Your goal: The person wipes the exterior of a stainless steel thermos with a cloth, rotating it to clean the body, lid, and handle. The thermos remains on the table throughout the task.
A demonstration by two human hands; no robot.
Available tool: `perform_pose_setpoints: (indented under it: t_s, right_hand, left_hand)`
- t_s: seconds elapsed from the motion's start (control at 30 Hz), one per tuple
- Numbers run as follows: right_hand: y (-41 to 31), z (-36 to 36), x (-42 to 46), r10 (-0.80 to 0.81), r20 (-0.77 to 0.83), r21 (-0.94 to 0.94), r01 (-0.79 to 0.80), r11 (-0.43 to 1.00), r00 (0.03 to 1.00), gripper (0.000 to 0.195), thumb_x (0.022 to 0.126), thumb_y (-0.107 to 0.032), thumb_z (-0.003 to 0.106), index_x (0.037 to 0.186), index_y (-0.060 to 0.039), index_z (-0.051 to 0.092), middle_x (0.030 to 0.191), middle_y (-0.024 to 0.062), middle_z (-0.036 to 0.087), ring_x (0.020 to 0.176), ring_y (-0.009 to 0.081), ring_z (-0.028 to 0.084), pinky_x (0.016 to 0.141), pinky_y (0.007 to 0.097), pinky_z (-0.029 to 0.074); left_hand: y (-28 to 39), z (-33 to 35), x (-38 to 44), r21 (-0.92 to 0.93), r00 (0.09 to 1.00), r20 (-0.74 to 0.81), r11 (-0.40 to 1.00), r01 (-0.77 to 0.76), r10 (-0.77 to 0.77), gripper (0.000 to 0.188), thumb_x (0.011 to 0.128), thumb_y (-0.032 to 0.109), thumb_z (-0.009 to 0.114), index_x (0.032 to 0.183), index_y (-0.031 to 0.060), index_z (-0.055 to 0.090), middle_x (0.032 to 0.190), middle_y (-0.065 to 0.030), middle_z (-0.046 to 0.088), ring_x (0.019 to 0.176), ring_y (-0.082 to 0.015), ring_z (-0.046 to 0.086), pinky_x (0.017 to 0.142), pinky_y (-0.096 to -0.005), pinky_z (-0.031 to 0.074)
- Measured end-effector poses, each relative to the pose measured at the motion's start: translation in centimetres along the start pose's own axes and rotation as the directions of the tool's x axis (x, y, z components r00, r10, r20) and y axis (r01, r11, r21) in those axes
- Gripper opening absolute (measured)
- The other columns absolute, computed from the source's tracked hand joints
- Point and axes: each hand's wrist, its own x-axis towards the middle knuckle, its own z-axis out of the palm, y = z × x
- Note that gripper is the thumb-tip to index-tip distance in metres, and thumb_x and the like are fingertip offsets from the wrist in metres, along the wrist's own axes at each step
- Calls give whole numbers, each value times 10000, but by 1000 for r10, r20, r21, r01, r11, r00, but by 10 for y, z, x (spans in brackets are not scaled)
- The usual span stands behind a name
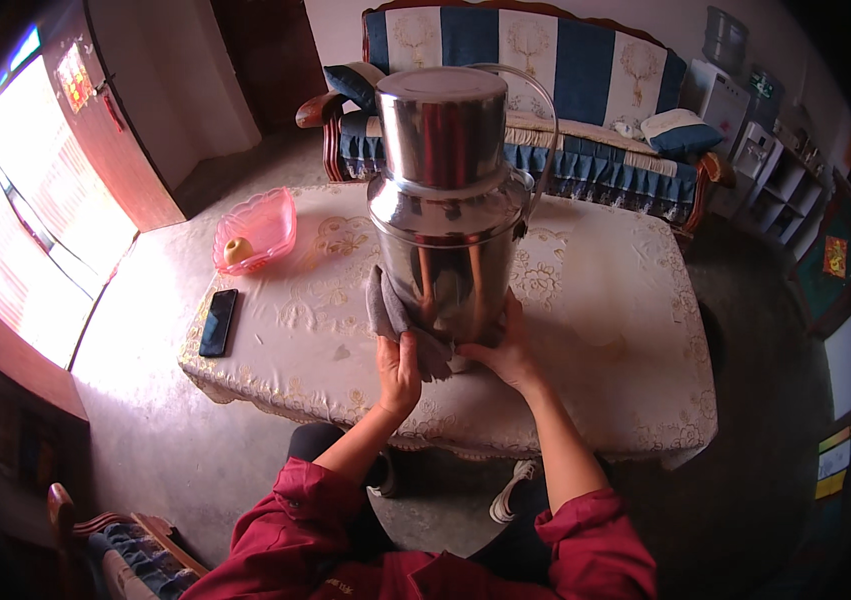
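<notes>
A shiny stainless-steel container (pixel 446 217), shaped like a thermos flask, stands upright in front of me. Its cup-like lid (pixel 442 131) is on top, and a curved carrying handle (pixel 553 127) rises at its right side. My left hand (pixel 400 367) holds a grey cloth (pixel 395 311) against the lower left of the body. On the lower right, my right hand (pixel 508 352) grips the steel body near its base. Whether the base touches the table or is slightly raised, I cannot tell.
A patterned cloth covers the table (pixel 620 300). On its left are a pink plastic basket (pixel 275 225) holding a yellowish round fruit (pixel 238 250), and a black smartphone (pixel 218 322). Behind stands a blue-and-white sofa (pixel 583 90); a water dispenser (pixel 710 97) is at the right.
</notes>
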Motion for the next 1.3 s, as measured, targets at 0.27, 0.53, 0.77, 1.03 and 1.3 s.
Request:
perform_pose_setpoints:
  t_s: [0.27, 0.53, 0.77, 1.03, 1.3]
  right_hand:
    - [-4, 3, -1, -76, -19, -215, 71, 974, 997, 1275, 556, -335, 938, 1468, 77, 148, 1372, 232, 381, 1298, 339, 402, 1082, 400, 362]
    - [-5, 1, -1, -20, -11, -165, 17, 986, 1000, 1273, 561, -395, 924, 1458, 94, 164, 1360, 250, 386, 1270, 354, 413, 1068, 417, 372]
    - [-15, 2, -3, -33, -17, -294, 27, 955, 999, 1293, 563, -411, 923, 1463, 91, 141, 1385, 247, 359, 1294, 348, 388, 1087, 423, 349]
    - [-2, 1, 1, -101, -12, -246, 95, 965, 995, 1293, 562, -444, 916, 1461, 93, 155, 1373, 255, 380, 1292, 363, 397, 1086, 422, 351]
    - [-2, 6, 1, -144, -15, -289, 134, 948, 989, 1289, 571, -466, 904, 1457, 100, 158, 1419, 295, 341, 1310, 395, 386, 1081, 434, 355]
  left_hand:
    - [94, 20, 76, 402, 849, 64, 765, -503, 524, 705, 793, 152, 664, 1410, -31, 377, 1511, -336, 192, 1403, -479, 204, 1139, -533, 151]
    - [154, 30, 119, 504, 735, 99, 603, -618, 671, 620, 785, 58, 665, 1375, 12, 480, 1456, -290, 370, 1361, -464, 341, 1097, -506, 305]
    - [141, 9, 141, 284, 767, -132, 765, -578, 628, 422, 891, -74, 501, 1303, -1, 555, 1345, -201, 545, 1248, -307, 533, 1029, -364, 424]
    - [250, 29, 233, 501, 692, 692, 554, -665, 204, 474, 886, 403, 614, 1250, 101, 603, 1118, -184, 666, 1028, -343, 651, 907, -394, 501]
    - [253, 43, 257, 644, 702, 709, 467, -606, -68, 573, 877, 492, 594, 1289, 94, 576, 1135, -217, 641, 1045, -321, 640, 927, -389, 489]
